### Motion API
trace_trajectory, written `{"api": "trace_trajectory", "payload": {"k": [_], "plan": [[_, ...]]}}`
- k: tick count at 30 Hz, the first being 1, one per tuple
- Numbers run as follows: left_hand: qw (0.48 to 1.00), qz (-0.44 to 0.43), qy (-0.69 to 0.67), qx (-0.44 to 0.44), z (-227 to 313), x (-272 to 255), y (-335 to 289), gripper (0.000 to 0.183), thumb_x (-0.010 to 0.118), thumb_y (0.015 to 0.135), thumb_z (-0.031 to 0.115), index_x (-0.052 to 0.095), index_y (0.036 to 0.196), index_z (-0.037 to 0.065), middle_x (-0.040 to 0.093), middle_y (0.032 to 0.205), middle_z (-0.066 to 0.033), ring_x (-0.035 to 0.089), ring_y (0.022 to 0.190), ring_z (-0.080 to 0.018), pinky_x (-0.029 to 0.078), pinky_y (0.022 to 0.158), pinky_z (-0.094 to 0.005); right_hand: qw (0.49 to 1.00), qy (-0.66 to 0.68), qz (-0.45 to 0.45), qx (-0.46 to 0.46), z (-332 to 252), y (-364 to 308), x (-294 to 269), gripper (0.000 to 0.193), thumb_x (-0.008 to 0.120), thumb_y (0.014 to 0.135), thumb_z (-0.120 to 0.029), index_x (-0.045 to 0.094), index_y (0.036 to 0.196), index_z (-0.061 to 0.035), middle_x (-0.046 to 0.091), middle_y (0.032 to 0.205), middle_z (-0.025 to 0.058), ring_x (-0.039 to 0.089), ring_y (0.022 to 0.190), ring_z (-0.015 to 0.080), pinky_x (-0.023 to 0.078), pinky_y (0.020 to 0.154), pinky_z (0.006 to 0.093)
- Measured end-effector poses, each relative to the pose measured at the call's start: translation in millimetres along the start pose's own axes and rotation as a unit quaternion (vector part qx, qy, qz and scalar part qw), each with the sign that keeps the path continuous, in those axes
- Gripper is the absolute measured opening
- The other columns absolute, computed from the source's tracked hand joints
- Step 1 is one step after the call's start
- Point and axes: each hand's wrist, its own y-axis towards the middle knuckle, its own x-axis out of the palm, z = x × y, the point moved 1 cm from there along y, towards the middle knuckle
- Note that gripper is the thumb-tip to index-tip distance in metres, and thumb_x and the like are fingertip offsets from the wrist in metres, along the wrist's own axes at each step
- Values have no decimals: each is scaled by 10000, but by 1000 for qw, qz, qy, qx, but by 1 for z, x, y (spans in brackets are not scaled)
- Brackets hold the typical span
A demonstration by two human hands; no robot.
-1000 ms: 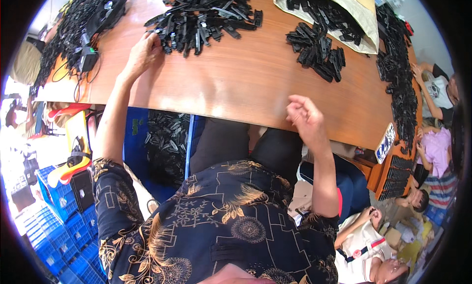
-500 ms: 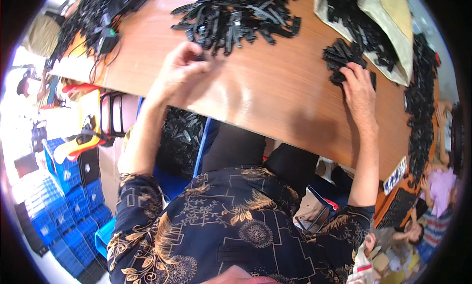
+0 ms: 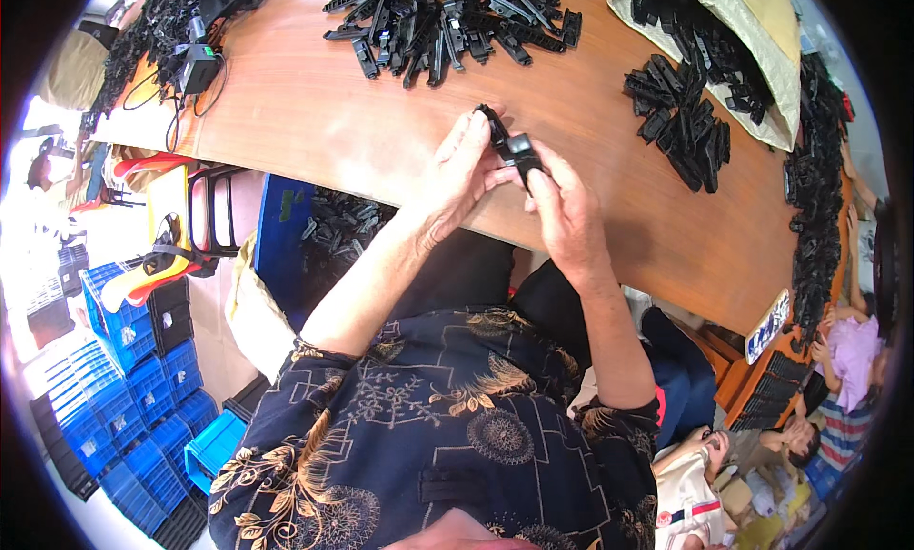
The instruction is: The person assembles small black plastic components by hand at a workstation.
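Above the table's near edge, both my hands meet on a small black plastic part (image 3: pixel 517 147), slim and slightly bent with a shiny squarish block. My left hand (image 3: pixel 465 167) pinches its upper left end between thumb and fingers. The lower right end sits between the thumb and fingers of my right hand (image 3: pixel 569 207). Whether it is one piece or two joined pieces I cannot tell. Beyond my hands lies a loose pile of long black plastic parts (image 3: pixel 447 26). A smaller heap of black parts (image 3: pixel 678 121) rests to the right.
A pale sack (image 3: pixel 781 121) spills black parts at the right of the wooden table (image 3: pixel 314 102). A black device with cables (image 3: pixel 198 69) stands at the left. Below are a blue bin (image 3: pixel 283 228) and stacked blue crates (image 3: pixel 143 388). Other people sit at the far right.
My right hand has left the right-hand heap and moved left to meet my left hand. My left hand has shifted right, and both now grip the black part.
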Motion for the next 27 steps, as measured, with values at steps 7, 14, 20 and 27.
{"api": "trace_trajectory", "payload": {"k": [7, 14, 20, 27], "plan": [[998, -25, 6, 61, -10, 16, -11, 531, 398, 1020, 444, 364, 1393, 68, 527, 1299, -190, 566, 1144, -267, 485, 970, -368, 996, 31, 72, -53, 3, 1, 20, 229, 601, 912, -54, 608, 1135, -2, 683, 942, 167, 686, 808, 245, 523, 705, 340], [988, -16, 104, 111, -22, 25, -17, 389, 542, 994, 164, 402, 1337, 44, 554, 1230, -117, 537, 1108, -136, 465, 945, -290, 993, 20, 98, -57, 12, -10, 15, 195, 647, 886, -55, 605, 1068, 1, 683, 871, 148, 672, 752, 242, 522, 672, 345], [988, 4, 108, 112, -23, 31, -20, 311, 570, 978, 155, 495, 1244, 12, 591, 1196, -116, 563, 1085, -152, 473, 939, -296, 992, 73, 97, -17, 11, -13, 11, 206, 684, 865, -81, 599, 1031, 8, 672, 864, 127, 659, 746, 233, 519, 661, 348], [985, -9, 140, 102, -1, 35, -29, 351, 603, 959, 201, 536, 1224, -19, 655, 1121, -122, 630, 1011, -171, 505, 905, -317, 993, 73, 66, -69, 3, -23, -1, 461, 735, 845, -235, 541, 1189, 3, 625, 1022, 132, 605, 839, 223, 501, 754, 326]]}}
